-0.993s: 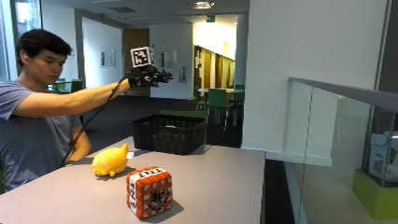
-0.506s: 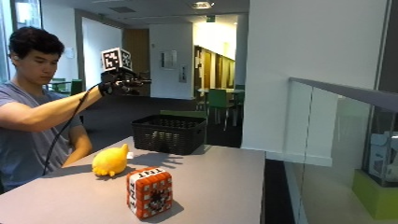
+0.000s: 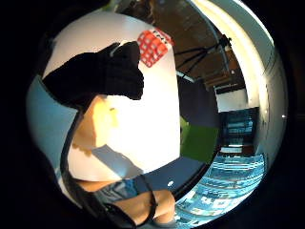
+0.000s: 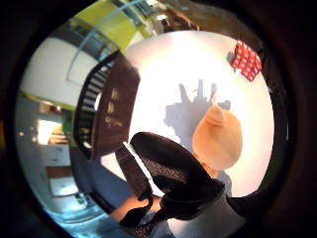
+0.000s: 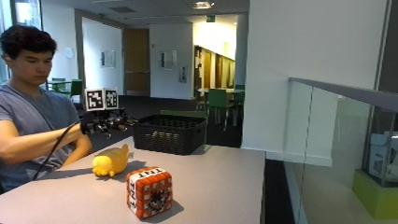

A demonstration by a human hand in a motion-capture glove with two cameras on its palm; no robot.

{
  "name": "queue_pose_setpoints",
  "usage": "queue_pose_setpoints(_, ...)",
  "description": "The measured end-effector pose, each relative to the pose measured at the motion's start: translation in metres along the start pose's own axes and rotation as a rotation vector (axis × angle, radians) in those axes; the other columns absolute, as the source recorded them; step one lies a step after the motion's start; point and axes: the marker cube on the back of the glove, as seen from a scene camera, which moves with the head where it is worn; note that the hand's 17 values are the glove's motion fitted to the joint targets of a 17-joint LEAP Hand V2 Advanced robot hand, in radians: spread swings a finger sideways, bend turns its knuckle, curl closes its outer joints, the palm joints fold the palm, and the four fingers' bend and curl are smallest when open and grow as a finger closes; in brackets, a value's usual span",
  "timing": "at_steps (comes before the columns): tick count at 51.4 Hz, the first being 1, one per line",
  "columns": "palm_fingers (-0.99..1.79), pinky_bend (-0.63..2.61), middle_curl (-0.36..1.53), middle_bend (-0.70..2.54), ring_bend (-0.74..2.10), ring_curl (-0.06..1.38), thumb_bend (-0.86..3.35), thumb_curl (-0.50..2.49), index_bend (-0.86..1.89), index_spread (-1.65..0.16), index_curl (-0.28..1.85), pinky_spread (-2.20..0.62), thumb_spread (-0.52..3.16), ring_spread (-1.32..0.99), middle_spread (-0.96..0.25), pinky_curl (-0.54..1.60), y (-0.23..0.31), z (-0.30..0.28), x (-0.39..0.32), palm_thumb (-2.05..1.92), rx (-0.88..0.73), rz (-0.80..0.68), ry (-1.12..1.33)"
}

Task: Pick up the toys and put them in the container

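Observation:
A yellow duck-like toy (image 5: pixel 110 162) lies on the grey table (image 5: pixel 211 186) at its left side. In front of it stands a red and white TNT block toy (image 5: pixel 149 192). My gloved right hand (image 5: pixel 109 125) hovers a little above the yellow toy, fingers spread and holding nothing. The black mesh basket (image 5: pixel 171 134) stands at the table's back edge, right of the hand. In the thumb side palm view the yellow toy (image 4: pixel 218 139) lies below the palm, with the basket (image 4: pixel 106 114) and red block (image 4: pixel 246 60) on either side. The little finger side view shows the yellow toy (image 3: pixel 100 124) and red block (image 3: pixel 153 46).
The person's bare forearm (image 5: pixel 74 149) rests by the table's left edge behind the yellow toy. A glass railing (image 5: pixel 336 140) runs along the right, past the table's right edge. Bare table top lies between the toys and that edge.
The gloved hand has come down and to the left, from high above the basket to just over the yellow toy. The toys and basket have not moved.

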Motion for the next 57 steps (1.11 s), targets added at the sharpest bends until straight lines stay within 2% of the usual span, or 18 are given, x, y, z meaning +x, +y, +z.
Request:
queue_pose_setpoints(20, -0.19, 1.4, 0.35, 0.15, 0.46, 0.25, -0.09, 0.11, 0.09, -0.29, 0.16, 0.06, 1.05, 0.05, 0.04, 0.34, 0.018, 0.101, -0.001, -0.13, -0.19, 0.004, -0.054)
queue_pose_setpoints(28, -0.27, 1.45, 0.31, 0.12, 0.4, 0.24, -0.1, 0.12, 0.04, -0.28, 0.14, 0.06, 0.99, 0.05, 0.05, 0.35, 0.025, 0.119, -0.012, -0.14, -0.21, -0.017, -0.023)
queue_pose_setpoints(34, -0.23, 1.48, 0.28, 0.11, 0.47, 0.26, -0.09, 0.14, 0.03, -0.28, 0.12, 0.05, 0.95, 0.06, 0.05, 0.36, 0.037, 0.127, -0.009, -0.11, -0.25, 0.01, -0.024)
queue_pose_setpoints(43, 0.05, 1.4, 0.3, 0.22, 0.99, 0.38, -0.07, 0.15, 0.02, -0.3, 0.06, -0.06, 0.97, -0.01, 0.04, 0.33, 0.046, 0.127, -0.005, -0.09, -0.123, 0.026, -0.022)
queue_pose_setpoints(45, 0.21, 1.38, 0.32, 0.3, 1.08, 0.4, -0.04, 0.16, 0.03, -0.31, 0.05, -0.13, 1.05, -0.06, 0.03, 0.32, 0.047, 0.126, -0.006, -0.04, -0.082, 0.035, -0.033)
queue_pose_setpoints(46, 0.39, 1.4, 0.34, 0.36, 1.13, 0.42, 0.0, 0.17, 0.05, -0.32, 0.04, -0.18, 1.09, -0.1, 0.01, 0.32, 0.047, 0.125, -0.006, 0.01, -0.059, 0.042, -0.041)
queue_pose_setpoints(48, 0.42, 1.39, 0.34, 0.36, 1.17, 0.41, 0.0, 0.18, 0.05, -0.33, 0.04, -0.22, 1.14, -0.14, 0.0, 0.31, 0.047, 0.124, -0.007, 0.02, -0.016, 0.056, -0.061)
queue_pose_setpoints(49, 0.57, 1.4, 0.36, 0.42, 1.21, 0.43, 0.04, 0.2, 0.09, -0.33, 0.04, -0.26, 1.19, -0.18, -0.04, 0.32, 0.047, 0.123, -0.007, 0.09, -0.001, 0.062, -0.071)
queue_pose_setpoints(51, 0.6, 1.39, 0.37, 0.43, 1.21, 0.43, 0.06, 0.21, 0.09, -0.34, 0.04, -0.3, 1.23, -0.22, -0.06, 0.32, 0.046, 0.122, -0.006, 0.11, 0.012, 0.07, -0.091)
queue_pose_setpoints(52, 0.7, 1.38, 0.39, 0.47, 1.24, 0.45, 0.1, 0.23, 0.12, -0.34, 0.04, -0.31, 1.26, -0.24, -0.09, 0.32, 0.045, 0.122, -0.006, 0.19, 0.013, 0.072, -0.101)
queue_pose_setpoints(57, 0.82, 1.36, 0.42, 0.54, 1.26, 0.46, 0.2, 0.31, 0.15, -0.35, 0.05, -0.36, 1.3, -0.31, -0.18, 0.34, 0.038, 0.116, -0.002, 0.38, -0.012, 0.074, -0.137)
